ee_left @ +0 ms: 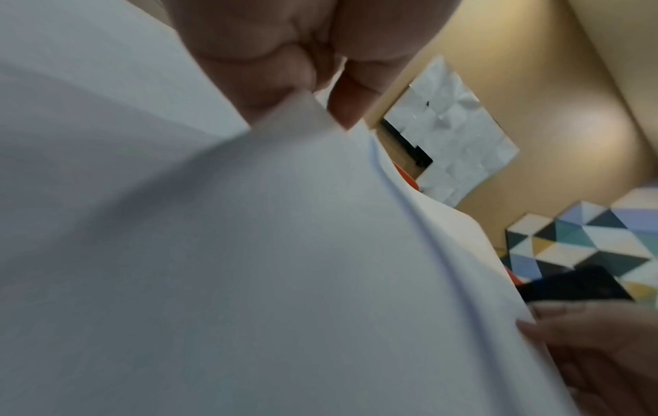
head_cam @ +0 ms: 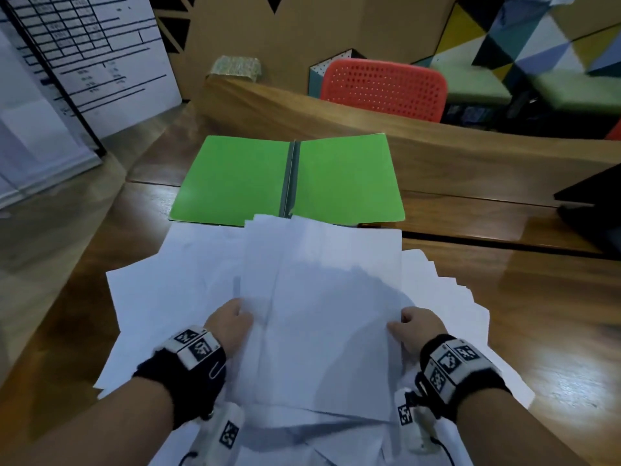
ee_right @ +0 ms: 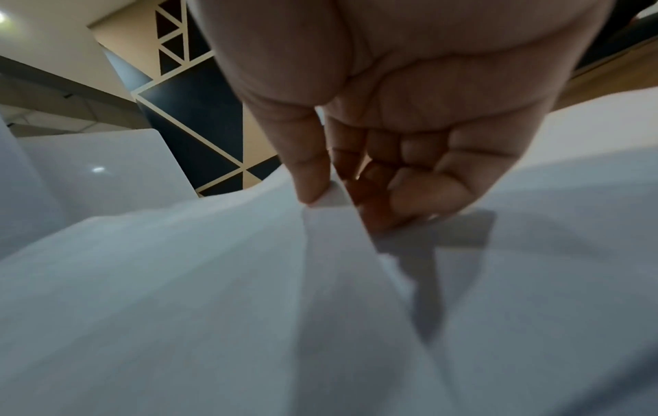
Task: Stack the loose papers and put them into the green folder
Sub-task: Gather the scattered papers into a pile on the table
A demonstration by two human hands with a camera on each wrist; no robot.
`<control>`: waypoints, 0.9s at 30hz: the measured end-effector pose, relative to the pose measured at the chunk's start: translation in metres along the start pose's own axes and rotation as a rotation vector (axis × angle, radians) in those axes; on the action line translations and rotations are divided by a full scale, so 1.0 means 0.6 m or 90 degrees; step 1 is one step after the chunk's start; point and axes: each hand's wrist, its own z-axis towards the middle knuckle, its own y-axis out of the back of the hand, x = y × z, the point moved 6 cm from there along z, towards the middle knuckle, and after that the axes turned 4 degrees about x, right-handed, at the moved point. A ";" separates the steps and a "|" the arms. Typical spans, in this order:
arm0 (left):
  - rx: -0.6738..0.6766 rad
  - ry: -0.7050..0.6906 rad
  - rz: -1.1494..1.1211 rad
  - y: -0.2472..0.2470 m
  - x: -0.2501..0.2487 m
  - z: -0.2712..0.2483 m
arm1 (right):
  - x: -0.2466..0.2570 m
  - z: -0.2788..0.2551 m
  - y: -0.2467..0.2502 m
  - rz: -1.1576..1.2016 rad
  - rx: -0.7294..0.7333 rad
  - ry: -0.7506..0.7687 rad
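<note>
Wooden bench [head_cam: 504, 314] across the frame, patterned wall panels behind, red perforated chair [head_cam: 383, 89] at upper centre, printed chart sheets [head_cam: 77, 52] leaning at upper left, dark object [head_cam: 594, 203], perhaps a laptop, at the right edge

Green folder [head_cam: 235, 183] lying open and flat at centre, both covers spread, spine upright in the frame, near edge just overlapped by the far corners of the loose papers [head_cam: 319, 280], which fan out untidily over the lower half of the frame

Left hand [head_cam: 232, 321] gripping the left edge of the top bundle, thumb [ee_left: 342, 93] and fingers pinched on the sheets; right hand [head_cam: 416, 327] likewise closed on the right edge, thumb [ee_right: 306, 169] on top and fingers [ee_right: 420, 194] curled beneath. Neither grip slack

Judged: gathering step, stacking far from finished. Best done by drawing the fanned sheets inward from both sides, then standing the bundle on edge and tapping it square on the bench before sliding it onto the right-hand cover. Light pinch only, since thin sheets crease and buckle easily; already bowing between the two hands

In the way: stray sheets under the wrists and at lower left, likely to be left behind or dragged; corners lying over the folder's near edge, to be lifted clear, not pushed
</note>
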 end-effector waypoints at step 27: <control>-0.019 -0.026 -0.103 0.027 0.051 -0.025 | -0.113 -0.001 0.085 0.137 -0.189 -0.117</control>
